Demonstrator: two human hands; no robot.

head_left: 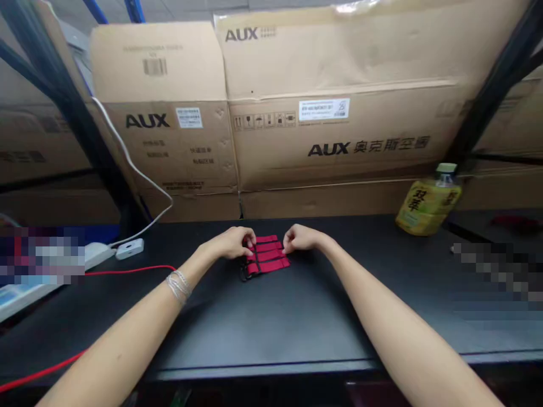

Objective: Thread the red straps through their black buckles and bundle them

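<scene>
A small bundle of red straps (268, 258) with black bands and a black buckle lies on the black table (263, 328), near its far side. My left hand (232, 242) grips the left end of the bundle with curled fingers. My right hand (299, 238) pinches its upper right corner. A beaded bracelet sits on my left wrist.
Large AUX cardboard boxes (331, 130) stand behind the table. A yellow-labelled drink bottle (428, 203) leans at the right. A white power strip (102, 251) with a white cable and a red wire (127, 272) lie at the left. Black shelf posts rise on both sides.
</scene>
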